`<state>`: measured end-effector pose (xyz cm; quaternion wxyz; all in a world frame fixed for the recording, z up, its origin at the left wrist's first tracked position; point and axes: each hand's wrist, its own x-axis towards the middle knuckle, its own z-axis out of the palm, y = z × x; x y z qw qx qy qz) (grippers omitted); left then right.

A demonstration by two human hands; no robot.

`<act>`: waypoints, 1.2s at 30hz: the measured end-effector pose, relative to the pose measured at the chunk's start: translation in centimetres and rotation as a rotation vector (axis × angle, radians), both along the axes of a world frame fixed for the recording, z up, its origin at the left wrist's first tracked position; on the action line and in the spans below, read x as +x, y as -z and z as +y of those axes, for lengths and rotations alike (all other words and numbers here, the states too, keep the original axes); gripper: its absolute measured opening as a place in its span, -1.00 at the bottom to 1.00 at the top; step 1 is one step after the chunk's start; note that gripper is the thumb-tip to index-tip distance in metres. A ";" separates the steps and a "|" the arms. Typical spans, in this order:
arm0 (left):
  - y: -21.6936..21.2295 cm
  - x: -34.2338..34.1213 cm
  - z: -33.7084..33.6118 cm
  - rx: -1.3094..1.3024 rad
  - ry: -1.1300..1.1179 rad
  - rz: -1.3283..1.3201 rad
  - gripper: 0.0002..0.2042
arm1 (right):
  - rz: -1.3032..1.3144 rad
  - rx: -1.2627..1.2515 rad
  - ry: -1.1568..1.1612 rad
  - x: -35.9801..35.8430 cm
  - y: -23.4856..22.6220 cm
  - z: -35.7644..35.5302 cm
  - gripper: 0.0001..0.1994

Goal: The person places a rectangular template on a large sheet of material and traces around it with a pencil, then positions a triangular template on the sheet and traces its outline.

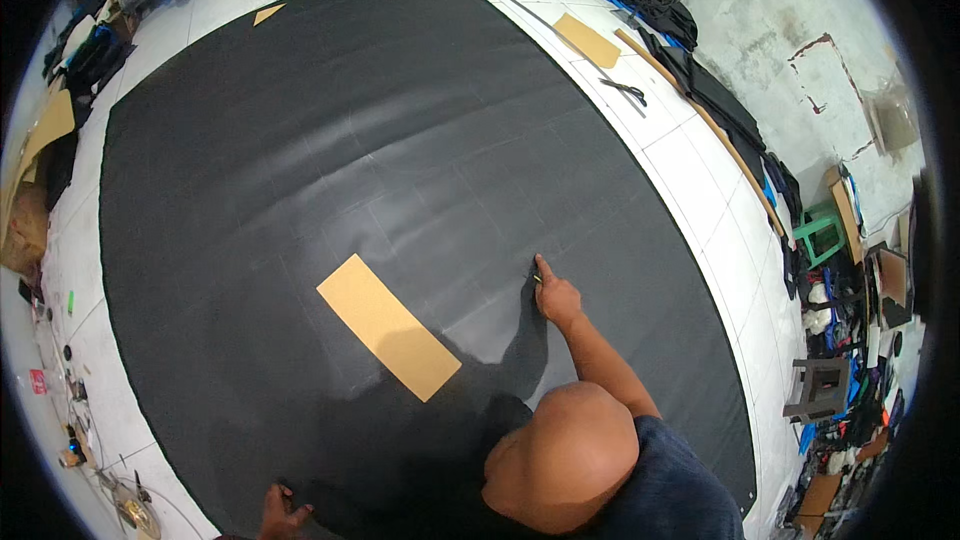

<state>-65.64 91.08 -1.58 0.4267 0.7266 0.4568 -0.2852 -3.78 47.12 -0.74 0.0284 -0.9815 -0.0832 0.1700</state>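
Observation:
At the lower left, what appears to be my left hand [284, 514] rests on a large dark grey sheet [200, 340], its thumb apart from the fingers. A small dark spot shows at its fingertips; I cannot make out what it is. My right hand is out of view. Another person leans in at the lower right, reaching out an arm. That person's hand [556, 298] touches the sheet with a stretched finger and holds a thin pen-like thing. Between the two hands lies a tan rectangular card [390, 328]. Faint pale lines mark the sheet.
Along the far right edge lie a tan card [588, 40], black scissors [624, 91], a long metal strip [520, 5] and a wooden pole [700, 120]. A small tan triangle [267, 15] sits at the far left. Stools, including a green one [821, 236], and clutter line the right.

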 end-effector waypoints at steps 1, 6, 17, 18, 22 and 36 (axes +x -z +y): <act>0.0 0.0 0.1 0.032 0.032 0.023 -0.36 | 0.016 -0.018 0.026 -0.1 0.0 0.1 -0.34; -0.9 0.6 0.5 -0.013 0.113 0.021 -0.32 | -0.013 0.024 -0.004 -0.9 -1.5 1.7 -0.35; -3.6 2.5 -0.1 -0.018 0.193 0.029 -0.30 | 0.073 -0.017 -0.177 -5.0 -1.5 4.4 -0.33; -3.7 2.7 -0.1 -0.022 0.212 0.031 -0.30 | 0.068 -0.013 -0.177 -4.9 -1.6 4.5 -0.34; -4.1 3.2 -0.3 -0.038 0.156 0.066 -0.31 | 0.036 0.031 -0.214 -5.4 -2.4 5.5 -0.37; -3.2 2.3 0.0 -0.060 0.132 0.021 -0.30 | 0.098 0.090 -0.402 -9.7 -1.4 7.3 -0.33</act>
